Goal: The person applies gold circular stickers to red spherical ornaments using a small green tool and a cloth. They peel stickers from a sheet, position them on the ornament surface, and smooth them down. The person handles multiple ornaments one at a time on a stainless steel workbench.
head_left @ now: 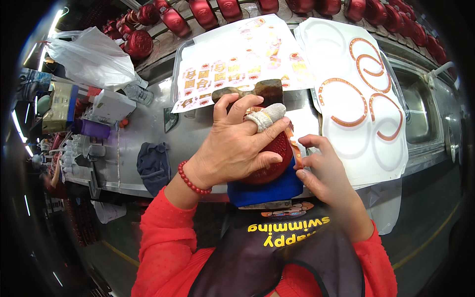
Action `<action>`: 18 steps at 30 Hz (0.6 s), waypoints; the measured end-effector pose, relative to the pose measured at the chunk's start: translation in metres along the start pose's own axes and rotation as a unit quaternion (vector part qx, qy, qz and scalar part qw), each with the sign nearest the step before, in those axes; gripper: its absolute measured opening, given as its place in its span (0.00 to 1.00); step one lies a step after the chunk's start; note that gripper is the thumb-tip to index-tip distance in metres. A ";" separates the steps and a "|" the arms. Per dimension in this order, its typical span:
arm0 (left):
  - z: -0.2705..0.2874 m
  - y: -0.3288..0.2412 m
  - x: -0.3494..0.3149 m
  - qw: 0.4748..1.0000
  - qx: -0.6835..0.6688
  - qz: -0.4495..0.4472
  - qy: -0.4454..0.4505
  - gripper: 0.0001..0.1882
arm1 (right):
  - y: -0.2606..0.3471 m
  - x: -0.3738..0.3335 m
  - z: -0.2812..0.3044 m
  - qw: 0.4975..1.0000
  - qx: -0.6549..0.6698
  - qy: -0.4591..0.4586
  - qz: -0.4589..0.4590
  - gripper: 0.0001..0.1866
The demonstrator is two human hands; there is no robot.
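A round, deep-red piece (269, 168) with a dotted surface lies on a folded blue cloth (264, 193) at the table's near edge. My left hand (235, 138) rests over it with fingers spread, the index fingertip touching the piece's far right rim. One of its fingers wears a whitish cloth finger cover (267, 118). Along the right side of the piece runs a thin orange patterned strip (296, 151), partly lifted from the rim. My right hand (324, 171) pinches the strip's near end between thumb and fingers. Part of the piece is hidden under my left hand.
Beyond my hands, a dark waisted block (269, 90) weighs on printed decal sheets (222, 49). A sheet with orange rings (346, 153) lies right, beside a sink (418, 106). Red round containers (175, 21) line the back. A dark cloth (153, 166) and purple container (94, 129) are left.
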State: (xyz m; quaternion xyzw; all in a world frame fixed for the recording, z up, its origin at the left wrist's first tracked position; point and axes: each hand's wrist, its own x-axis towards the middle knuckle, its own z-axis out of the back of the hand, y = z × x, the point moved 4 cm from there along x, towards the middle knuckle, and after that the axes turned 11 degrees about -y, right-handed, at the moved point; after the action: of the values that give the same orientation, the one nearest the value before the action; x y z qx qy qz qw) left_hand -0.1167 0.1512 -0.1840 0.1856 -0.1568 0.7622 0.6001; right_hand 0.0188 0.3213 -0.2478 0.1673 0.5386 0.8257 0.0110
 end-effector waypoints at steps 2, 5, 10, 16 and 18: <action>0.000 -0.002 0.002 1.000 0.000 -0.003 -0.005 0.33 | 0.007 -0.003 -0.004 1.000 -0.014 0.016 0.010 0.08; -0.001 -0.006 0.005 1.000 -0.001 -0.009 0.009 0.32 | 0.016 -0.008 -0.005 0.996 -0.058 0.061 0.014 0.08; 0.002 -0.016 0.006 0.993 -0.094 -0.051 0.057 0.32 | 0.021 -0.005 0.021 0.992 -0.032 0.086 0.089 0.12; 0.009 0.009 0.000 1.000 -0.011 0.021 0.017 0.34 | -0.001 0.011 0.003 0.970 -0.187 -0.003 0.152 0.40; 0.005 0.011 -0.003 1.000 -0.010 0.025 0.004 0.33 | -0.003 0.010 -0.003 0.969 -0.174 -0.028 0.171 0.42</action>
State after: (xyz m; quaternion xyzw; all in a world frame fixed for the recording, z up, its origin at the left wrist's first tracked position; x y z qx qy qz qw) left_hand -0.1261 0.1445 -0.1814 0.1728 -0.1664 0.7762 0.5831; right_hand 0.0076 0.3223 -0.2489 0.2751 0.3500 0.8913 -0.0865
